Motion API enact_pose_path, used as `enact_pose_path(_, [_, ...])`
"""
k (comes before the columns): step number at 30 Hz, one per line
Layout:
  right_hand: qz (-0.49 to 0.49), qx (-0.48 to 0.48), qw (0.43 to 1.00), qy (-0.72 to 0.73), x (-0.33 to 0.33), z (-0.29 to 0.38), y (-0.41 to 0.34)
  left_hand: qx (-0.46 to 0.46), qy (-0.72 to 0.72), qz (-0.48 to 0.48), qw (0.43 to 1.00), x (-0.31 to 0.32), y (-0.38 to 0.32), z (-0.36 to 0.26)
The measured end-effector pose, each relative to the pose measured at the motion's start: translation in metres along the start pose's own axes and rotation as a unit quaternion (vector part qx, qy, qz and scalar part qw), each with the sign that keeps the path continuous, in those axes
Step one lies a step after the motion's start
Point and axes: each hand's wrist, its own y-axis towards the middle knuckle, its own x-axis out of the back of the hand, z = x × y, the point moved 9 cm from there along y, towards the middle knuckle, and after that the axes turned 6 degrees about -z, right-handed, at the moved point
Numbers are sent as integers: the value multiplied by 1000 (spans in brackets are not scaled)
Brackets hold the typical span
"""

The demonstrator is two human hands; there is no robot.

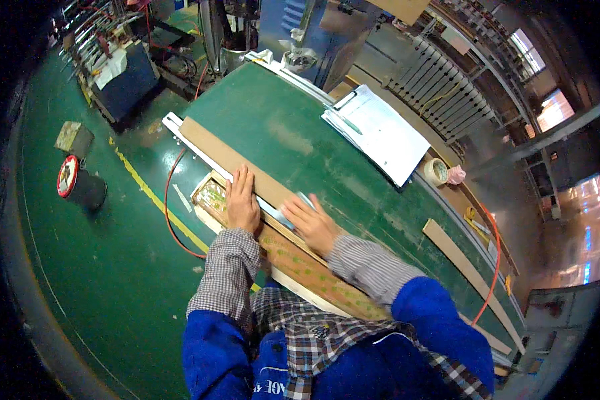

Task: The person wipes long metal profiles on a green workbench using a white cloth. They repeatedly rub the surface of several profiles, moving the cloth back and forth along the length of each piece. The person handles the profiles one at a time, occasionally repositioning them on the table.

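Note:
A long brown board strip (215, 147) lies along the near edge of the green-topped table (260, 107). My left hand (242, 202) rests flat on the strip's near side, its fingers extended. Farther right, my right hand (307, 222) is bent over a thin pale-blue piece (284, 220) that pokes out on both sides of the fingers, across the strip. Blur hides what the piece is. Beneath the table edge, close to my body, is a wooden box or frame (215, 197) covered with brown tape (305, 267) that bears green printing.
A clipboard with papers (387, 135) and a pen lie at the table's far side. Nearby are a tape roll (435, 172) and a pink bundle (456, 174). Another board strip (467, 275) lies right, near an orange hose (495, 270). A dark bucket (87, 187) stands on the floor.

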Motion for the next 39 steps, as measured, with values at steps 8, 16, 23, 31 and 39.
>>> enact_pose_path(8, [9,-49,991,-127,-4,-1,-14,26,-55,22,998,-8,0,10])
enact_pose_path(16, [-107,-304,918,-232,85,-17,-275,66,-71,135,986,-28,-1,14])
enact_pose_path(23, [-227,-616,712,-249,189,-29,-501,-300,71,149,940,-43,-61,-103])
enact_pose_path(31, [-400,-600,663,-199,196,31,-503,-483,-33,409,773,-67,-214,-272])
enact_pose_path(39, [-443,-719,532,-64,156,176,-558,-609,-254,324,678,-59,-245,-388])
